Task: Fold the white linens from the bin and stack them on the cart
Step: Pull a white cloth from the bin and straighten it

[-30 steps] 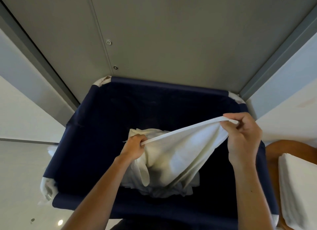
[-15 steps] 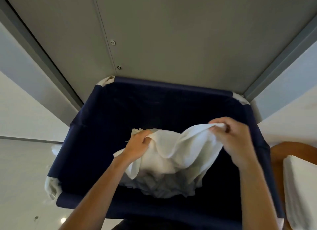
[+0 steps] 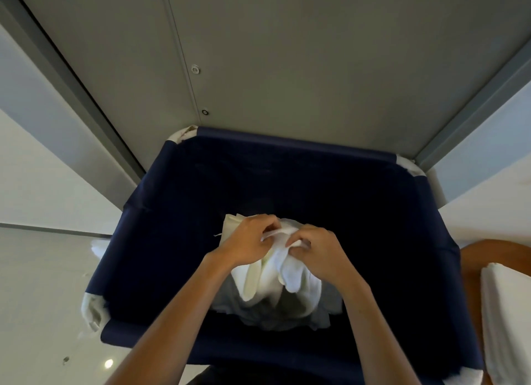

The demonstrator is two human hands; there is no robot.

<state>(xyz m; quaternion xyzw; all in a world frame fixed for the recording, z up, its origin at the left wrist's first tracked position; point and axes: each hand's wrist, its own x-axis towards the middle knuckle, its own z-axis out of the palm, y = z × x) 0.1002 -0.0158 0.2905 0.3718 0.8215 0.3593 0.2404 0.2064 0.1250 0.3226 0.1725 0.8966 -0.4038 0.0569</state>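
Bin: sitting wide open under both hands.
Left hand: pinching the linen with curled fingers.
Linen: hanging bunched over the bin.
Right hand: gripping the same linen, just beside the left.
Stack: lying folded on the cart.

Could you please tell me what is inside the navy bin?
A heap of white linens lies inside the navy bin, its top piece pinched by the left hand and right hand. The heap hides what lies beneath, so the number of pieces cannot be told.
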